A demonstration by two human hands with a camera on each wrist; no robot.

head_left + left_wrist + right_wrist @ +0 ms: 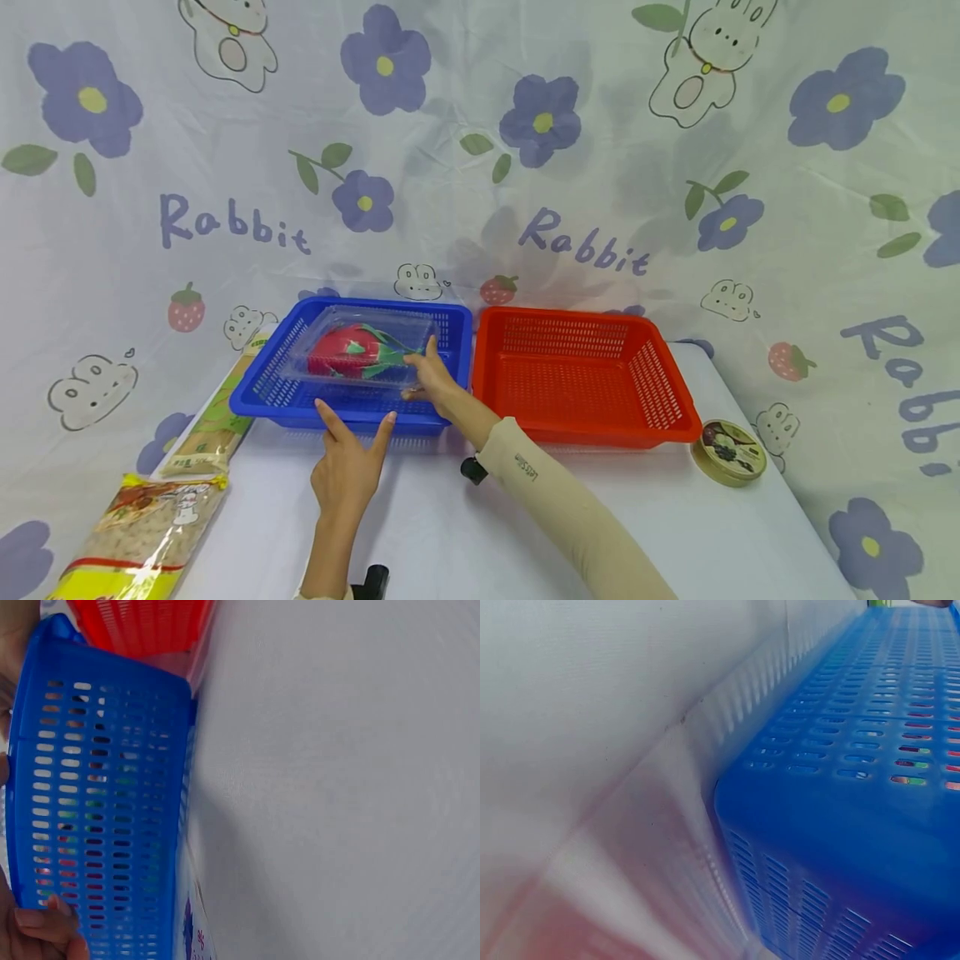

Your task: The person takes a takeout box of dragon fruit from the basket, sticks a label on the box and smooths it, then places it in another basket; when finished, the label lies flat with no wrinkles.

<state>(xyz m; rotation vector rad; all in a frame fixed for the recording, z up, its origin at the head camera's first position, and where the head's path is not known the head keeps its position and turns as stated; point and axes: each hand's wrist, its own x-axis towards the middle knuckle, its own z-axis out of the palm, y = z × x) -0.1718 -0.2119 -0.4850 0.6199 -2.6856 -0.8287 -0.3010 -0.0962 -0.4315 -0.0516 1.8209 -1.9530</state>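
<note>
Dragon fruit (347,350), red w/ green tips, is in a clear plastic container (300,367) inside the blue basket's (348,417) rim outline; can't tell if the container sits on the basket floor. R hand (433,375) is at the container's R end, index finger pointing up along it, thumb lower & nearer the front. Can't tell if its fingers pinch the edge or just touch. L hand (348,467) is at the basket's near side: index & thumb spread in a V, index tip by the rim, other fingers bent; left wrist view has bent fingertips by the slotted wall. Can't tell how firmly they touch, if at all. Right wrist view: basket corner, bits of red & green thru the slots.

Red basket (562,383) is just R of the blue one, w/ a round tin (727,454) near its front R corner. On the L, a long green-and-beige food packet (213,425) lies beside the blue basket; nearer, a yellow-and-red food bag (142,533). All on a white table (435,533), rabbit-print backdrop (450,208) behind.
</note>
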